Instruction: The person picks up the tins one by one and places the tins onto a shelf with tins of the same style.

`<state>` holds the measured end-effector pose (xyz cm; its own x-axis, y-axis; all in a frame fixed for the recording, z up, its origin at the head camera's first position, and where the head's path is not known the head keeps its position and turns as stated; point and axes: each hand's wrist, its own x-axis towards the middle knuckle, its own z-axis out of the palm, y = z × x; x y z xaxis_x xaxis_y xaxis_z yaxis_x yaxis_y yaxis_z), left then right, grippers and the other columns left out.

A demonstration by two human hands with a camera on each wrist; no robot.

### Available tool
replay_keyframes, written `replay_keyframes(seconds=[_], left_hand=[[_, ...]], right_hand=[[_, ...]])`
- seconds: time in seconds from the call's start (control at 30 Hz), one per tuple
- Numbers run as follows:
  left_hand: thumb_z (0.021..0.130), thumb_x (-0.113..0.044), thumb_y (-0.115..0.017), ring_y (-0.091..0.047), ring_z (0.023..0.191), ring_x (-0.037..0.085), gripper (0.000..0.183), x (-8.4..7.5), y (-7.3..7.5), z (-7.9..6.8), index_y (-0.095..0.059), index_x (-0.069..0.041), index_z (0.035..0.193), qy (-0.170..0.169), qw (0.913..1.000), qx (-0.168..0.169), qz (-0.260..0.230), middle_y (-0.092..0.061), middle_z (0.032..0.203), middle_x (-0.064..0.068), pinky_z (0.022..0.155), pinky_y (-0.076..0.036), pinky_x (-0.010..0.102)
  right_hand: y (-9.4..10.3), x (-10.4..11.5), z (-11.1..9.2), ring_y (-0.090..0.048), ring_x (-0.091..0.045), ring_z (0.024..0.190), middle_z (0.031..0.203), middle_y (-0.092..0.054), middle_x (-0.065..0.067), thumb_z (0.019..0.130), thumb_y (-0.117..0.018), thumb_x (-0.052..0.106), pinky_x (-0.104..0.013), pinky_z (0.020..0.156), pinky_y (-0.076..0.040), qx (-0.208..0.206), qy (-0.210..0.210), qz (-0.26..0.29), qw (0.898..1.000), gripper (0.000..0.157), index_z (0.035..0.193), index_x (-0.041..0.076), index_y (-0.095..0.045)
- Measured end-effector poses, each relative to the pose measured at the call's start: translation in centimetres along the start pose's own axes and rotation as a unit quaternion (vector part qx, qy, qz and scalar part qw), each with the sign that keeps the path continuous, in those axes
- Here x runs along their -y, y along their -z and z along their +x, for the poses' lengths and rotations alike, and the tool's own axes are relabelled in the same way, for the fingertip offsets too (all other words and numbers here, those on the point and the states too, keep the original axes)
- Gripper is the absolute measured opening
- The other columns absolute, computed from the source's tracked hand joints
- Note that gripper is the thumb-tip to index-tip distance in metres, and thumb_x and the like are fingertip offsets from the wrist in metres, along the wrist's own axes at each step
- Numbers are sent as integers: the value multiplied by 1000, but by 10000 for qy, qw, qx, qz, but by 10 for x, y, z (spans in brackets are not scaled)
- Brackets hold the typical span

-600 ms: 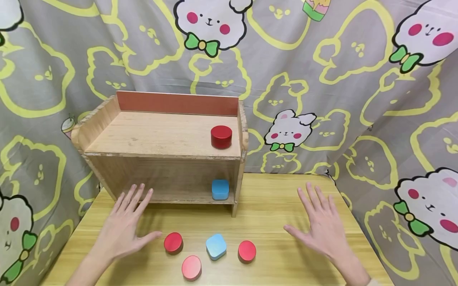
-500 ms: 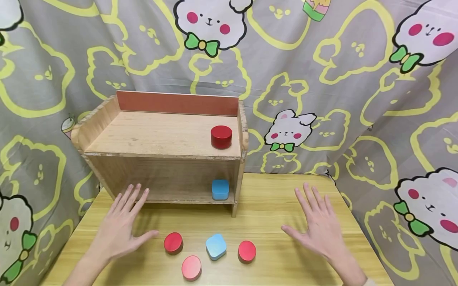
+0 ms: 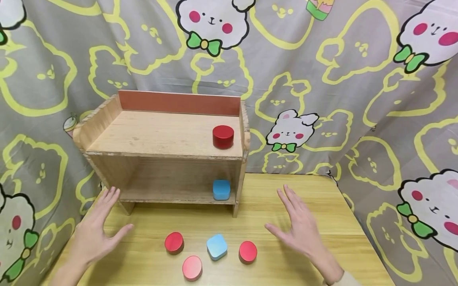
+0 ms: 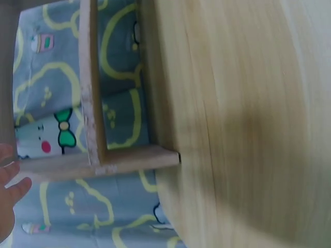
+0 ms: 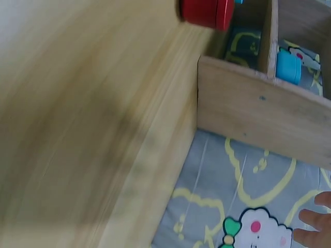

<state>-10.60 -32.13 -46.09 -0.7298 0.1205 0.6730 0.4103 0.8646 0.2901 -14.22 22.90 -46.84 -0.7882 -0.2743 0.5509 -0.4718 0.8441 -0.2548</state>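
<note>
My left hand [image 3: 94, 234] hovers over the table at the left, fingers extended and thumb spread, holding nothing. Its fingertips overlap the shelf's lower left corner in the head view. Over on the right, my right hand [image 3: 300, 228] is also spread and holds nothing. Between the hands lie a red round tin [image 3: 174, 243], a pinkish-red round tin [image 3: 192, 267], a light blue square tin [image 3: 216, 247] and another red round tin [image 3: 247, 252]. The right hand is nearest to this last one, apart from it.
A two-level wooden shelf [image 3: 171, 135] stands at the back left of the table [image 3: 286, 190]. On its top board sits a dark red round tin [image 3: 223, 137]; a blue square tin [image 3: 221, 190] is on the lower board. A patterned grey curtain [image 3: 322, 99] surrounds the table.
Both hands have shifted left, the left one away from the shelf's front and the right one toward the tins. The view has turned slightly. The tins stay where they were.
</note>
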Motion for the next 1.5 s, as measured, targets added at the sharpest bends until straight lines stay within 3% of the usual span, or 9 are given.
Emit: replay_keyframes(seconds=[0.13,0.2,0.23,0.33,0.63,0.83,1.17,1.33,1.5], left_hand=[[77,-52,-88,-34,157,-2,94,10,4,-3,-53,-10,154,142,9987,-430,-248,-49,163,6,111,-48,18],[81,-51,-86,-36,154,-5,88,16,5,-4,-55,-8,152,187,9966,-625,-511,-49,162,0,114,-32,2],[84,-50,-84,-37,153,-7,86,18,5,-5,-56,-6,152,225,9950,-715,-665,-49,162,-3,117,-23,0],[88,-48,-82,-45,144,-14,78,27,5,-5,-60,-1,146,278,9884,-1120,-987,-55,156,-9,116,-30,2],[75,23,-72,-67,118,-10,63,38,2,2,-60,15,137,1166,9526,-1680,-2252,-69,136,-17,98,-51,5],[78,24,-72,-70,109,-8,62,40,-1,9,-62,7,137,1945,9375,-1730,-2310,-72,124,-20,90,-53,4],[80,21,-75,-72,101,-4,60,49,-7,21,-67,-2,134,2642,9146,-1958,-2355,-73,113,-20,82,-56,5],[79,22,-74,-72,97,-6,59,52,-10,27,-68,-4,132,2792,9010,-1964,-2677,-75,110,-18,81,-55,5],[78,25,-72,-74,93,-2,58,53,-11,32,-69,-2,129,2805,8828,-2060,-3155,-77,108,-12,81,-57,8]], right_hand=[[-6,10,6,-49,-42,148,170,-41,-9,76,-89,48,-66,114,-44,-20,-151,483,9987,103,163,21,-40],[-10,14,8,-50,-41,147,168,-43,-8,77,-90,43,-68,111,-46,-48,-218,765,9968,100,162,22,-42],[-12,16,10,-51,-40,147,168,-45,-7,77,-90,41,-68,111,-47,-68,-262,902,9956,98,162,22,-43],[-18,22,15,-53,-37,146,165,-49,-6,79,-90,35,-66,110,-48,-144,-387,1289,9908,92,159,23,-47],[-32,43,33,-67,-28,126,145,-66,-4,86,-87,21,-45,101,-60,-321,-1035,2627,9588,69,149,18,-57],[-40,50,45,-69,-18,118,139,-69,-8,87,-85,8,-38,95,-63,-517,-1216,3488,9279,63,144,15,-60],[-51,63,66,-69,-39,114,130,-69,-20,88,-82,0,-32,90,-64,-667,-1306,4268,8924,58,141,9,-61],[-54,68,76,-69,-37,111,126,-69,-21,87,-82,-2,-22,87,-62,-818,-1415,4415,8822,56,138,6,-63],[-58,73,84,-71,-16,106,123,-69,-20,85,-81,-5,-20,85,-62,-848,-1492,4517,8755,55,136,2,-63]])
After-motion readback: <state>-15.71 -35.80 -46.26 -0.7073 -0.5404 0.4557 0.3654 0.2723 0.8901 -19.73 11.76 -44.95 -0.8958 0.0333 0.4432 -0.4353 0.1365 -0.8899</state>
